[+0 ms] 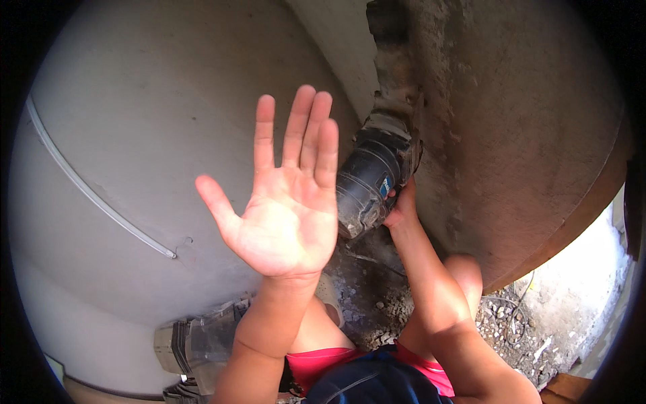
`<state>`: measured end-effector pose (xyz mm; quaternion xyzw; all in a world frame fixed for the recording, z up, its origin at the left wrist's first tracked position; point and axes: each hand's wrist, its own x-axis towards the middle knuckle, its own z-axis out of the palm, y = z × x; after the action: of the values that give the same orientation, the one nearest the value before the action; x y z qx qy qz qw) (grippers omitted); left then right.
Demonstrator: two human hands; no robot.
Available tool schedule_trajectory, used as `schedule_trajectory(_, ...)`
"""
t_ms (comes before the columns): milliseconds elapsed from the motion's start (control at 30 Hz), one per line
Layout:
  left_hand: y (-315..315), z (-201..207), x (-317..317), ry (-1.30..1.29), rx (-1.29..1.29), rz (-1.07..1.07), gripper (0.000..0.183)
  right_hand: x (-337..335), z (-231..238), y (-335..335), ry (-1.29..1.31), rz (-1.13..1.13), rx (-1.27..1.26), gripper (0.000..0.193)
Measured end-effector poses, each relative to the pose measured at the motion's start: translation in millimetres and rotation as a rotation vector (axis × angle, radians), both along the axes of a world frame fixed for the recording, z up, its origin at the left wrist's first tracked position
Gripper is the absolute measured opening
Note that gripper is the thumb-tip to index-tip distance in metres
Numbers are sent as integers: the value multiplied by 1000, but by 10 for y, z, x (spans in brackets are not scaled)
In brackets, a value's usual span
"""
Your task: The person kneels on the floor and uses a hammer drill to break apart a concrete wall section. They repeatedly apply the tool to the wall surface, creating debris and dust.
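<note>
My left hand point(286, 209) is raised in the middle of the view, palm toward me, with thumb and fingers stretched out and nothing in it. Beyond it and to the right, my right hand point(402, 207) grips the lower right side of a dusty black cylindrical machine point(369, 178), probably a power tool, with a small blue label. The machine tilts upward, its far end against a rough, broken strip point(397, 87) where the walls meet. My left hand covers part of its near left side. Some right fingers are hidden behind the machine.
A smooth grey wall point(155, 121) with a thin pale conduit point(101, 195) curves along the left. A stained brown wall point(525, 121) stands close on the right. Rubble point(518, 316) and a thin wire lie below. A translucent grey plastic container point(208, 343) stands at lower left.
</note>
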<state>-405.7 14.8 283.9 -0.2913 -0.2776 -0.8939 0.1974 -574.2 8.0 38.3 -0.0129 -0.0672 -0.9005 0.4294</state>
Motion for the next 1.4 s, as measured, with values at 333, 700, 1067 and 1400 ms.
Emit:
schedule_trajectory(333, 650, 213, -759, 356, -169, 174, 99, -24, -148, 44, -28, -73, 25, 42)
schedule_trajectory(700, 1864, 170, -1950, 840, -1025, 1547, 96, 67, -164, -144, 19, -63, 4, 27)
schedule_trajectory(1067, -612, -258, -595, -628, -1612, 1295, 77, 142, 51, 116, -44, -141, 106, 17)
schedule_trajectory(1400, -1810, -1071, -1215, -1206, -1626, 103, 105, 17, -309, -8, -26, -186, 616, 19)
